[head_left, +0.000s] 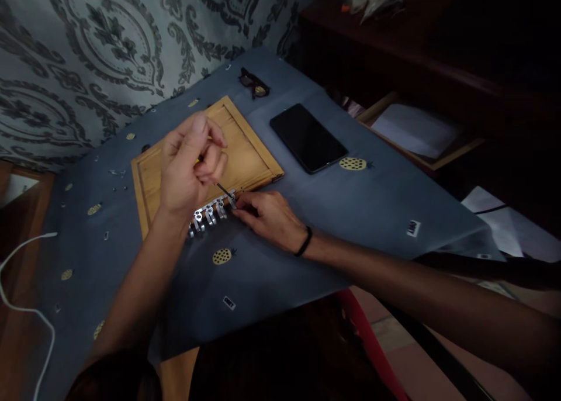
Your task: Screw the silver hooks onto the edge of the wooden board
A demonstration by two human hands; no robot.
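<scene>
My left hand (188, 164) is closed around a screwdriver (224, 190) with a yellowish handle, its thin shaft pointing down to the right. The tip meets a metal hook rack (209, 214) lying along the near edge of a wooden board (245, 155). My right hand (267, 217), with a black band on its wrist, rests on the cloth with its fingertips pinched at the right end of the rack, beside the screwdriver tip.
A black phone (307, 137) lies right of the board, dark glasses (254, 85) behind it. Small screws and metal bits (117, 173) are scattered left of the board on the blue pineapple-print cloth (350, 214). A white cable (26, 307) hangs at the left. A dark shelf stands at the right.
</scene>
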